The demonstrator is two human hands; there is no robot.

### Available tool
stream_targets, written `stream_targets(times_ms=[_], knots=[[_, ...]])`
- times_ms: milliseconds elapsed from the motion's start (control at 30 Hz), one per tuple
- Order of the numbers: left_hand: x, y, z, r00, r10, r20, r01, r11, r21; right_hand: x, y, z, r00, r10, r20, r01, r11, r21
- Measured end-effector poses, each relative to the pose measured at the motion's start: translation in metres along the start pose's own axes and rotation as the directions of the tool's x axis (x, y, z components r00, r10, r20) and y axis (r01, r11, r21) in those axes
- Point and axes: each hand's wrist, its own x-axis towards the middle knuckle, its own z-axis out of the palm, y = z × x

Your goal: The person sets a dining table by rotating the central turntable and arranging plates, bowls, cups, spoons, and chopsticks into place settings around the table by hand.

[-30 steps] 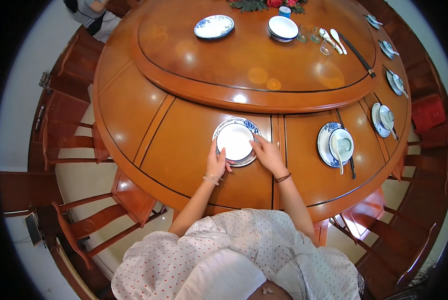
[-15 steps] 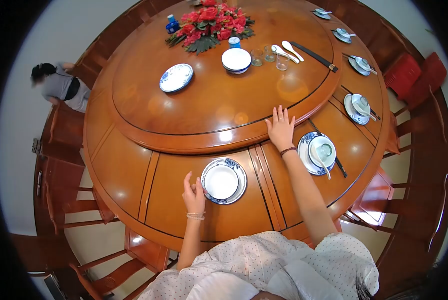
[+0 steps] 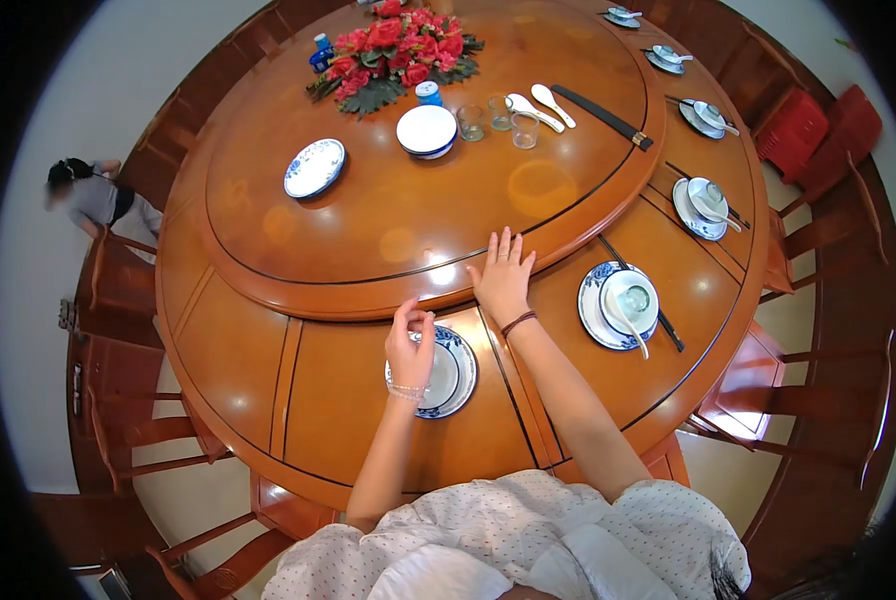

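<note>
My right hand [image 3: 504,282] lies flat with spread fingers on the near rim of the wooden turntable [image 3: 313,292]. My left hand [image 3: 410,345] is over a blue-and-white plate [image 3: 465,392] with a white bowl [image 3: 442,378] on it, hiding part of both. Its fingers are loosely bent near the turntable edge, with nothing seen in them. On the turntable are a stack of bowls [image 3: 427,130], a tilted-looking patterned plate [image 3: 315,168], glasses [image 3: 525,132], white spoons [image 3: 550,106] and black chopsticks [image 3: 605,118].
Right of my hands is a place setting with a plate [image 3: 590,318], bowl, glass, spoon and chopsticks; several more line the table's right edge. Red flowers [image 3: 398,50] and a blue can [image 3: 428,94] stand on the turntable. Chairs [image 3: 128,275] ring the table. Another person [image 3: 98,195] is at left.
The turntable has turned a little, carrying its dishes and glasses to the left. My right hand has moved left with its rim. My left hand has risen over the plate and bowl.
</note>
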Motion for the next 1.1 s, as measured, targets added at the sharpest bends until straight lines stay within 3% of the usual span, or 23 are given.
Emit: stream_targets(times_ms=[67, 200, 267, 333, 367, 400, 467, 500, 633, 800, 867, 933, 1000, 1067, 1100], knots=[[0.014, -0.006, 0.008, 0.996, 0.053, 0.075, -0.059, 0.995, 0.075, -0.005, -0.011, -0.005, 0.993, -0.037, 0.115, 0.043, 0.998, -0.052], [0.054, 0.000, 0.029, 0.970, 0.158, 0.186, -0.199, 0.954, 0.224, -0.018, -0.022, -0.010, 0.972, -0.189, 0.139, 0.190, 0.982, 0.006], [0.079, 0.005, 0.047, 0.968, 0.150, 0.203, -0.196, 0.953, 0.230, -0.023, -0.023, -0.021, 0.960, -0.244, 0.134, 0.244, 0.970, 0.021], [0.107, 0.004, 0.069, 0.965, 0.139, 0.221, -0.191, 0.953, 0.237, -0.026, -0.017, -0.026, 0.888, -0.428, 0.168, 0.368, 0.881, 0.298], [0.122, -0.006, 0.084, 0.967, 0.154, 0.203, -0.191, 0.965, 0.180, -0.029, -0.011, -0.024, 0.871, -0.491, -0.002, 0.449, 0.795, 0.407], [0.135, -0.013, 0.097, 0.968, 0.169, 0.186, -0.194, 0.973, 0.122, -0.033, -0.006, -0.023, 0.870, -0.493, -0.003, 0.451, 0.794, 0.407], [0.156, -0.016, 0.119, 0.982, 0.103, 0.160, -0.113, 0.992, 0.055, -0.042, 0.002, -0.026, 0.841, -0.526, 0.126, 0.153, 0.455, 0.877], [0.167, -0.018, 0.130, 0.990, 0.032, 0.139, -0.030, 0.999, -0.014, -0.055, 0.006, -0.029, 0.887, -0.458, 0.067, 0.144, 0.410, 0.901], [0.211, -0.048, 0.168, 0.998, 0.024, -0.051, -0.026, 0.999, -0.042, -0.105, 0.027, -0.043, 0.944, -0.331, 0.008, 0.092, 0.286, 0.954], [0.232, -0.045, 0.180, 0.982, 0.094, -0.165, -0.079, 0.992, 0.097, -0.125, 0.048, -0.045, 0.960, -0.202, 0.196, -0.158, 0.190, 0.969], [0.240, -0.053, 0.179, 0.967, 0.126, -0.220, -0.090, 0.982, 0.165, -0.116, 0.051, -0.042, 0.964, -0.198, 0.180, -0.136, 0.217, 0.967], [0.244, -0.060, 0.169, 0.990, 0.052, -0.131, -0.047, 0.998, 0.042, -0.105, 0.052, -0.040, 0.966, -0.198, 0.167, -0.117, 0.240, 0.964], [0.227, -0.046, 0.152, 0.989, 0.008, -0.146, -0.012, 1.000, -0.027, -0.091, 0.048, -0.044, 0.979, -0.136, 0.149, -0.092, 0.359, 0.929], [0.194, -0.026, 0.128, 0.987, -0.044, -0.151, 0.032, 0.996, -0.086, -0.077, 0.041, -0.053, 0.990, -0.124, -0.061, 0.115, 0.488, 0.865], [0.170, -0.018, 0.114, 0.985, -0.166, -0.057, 0.138, 0.933, -0.333, -0.071, 0.036, -0.056, 0.976, -0.120, -0.183, 0.218, 0.570, 0.792]])
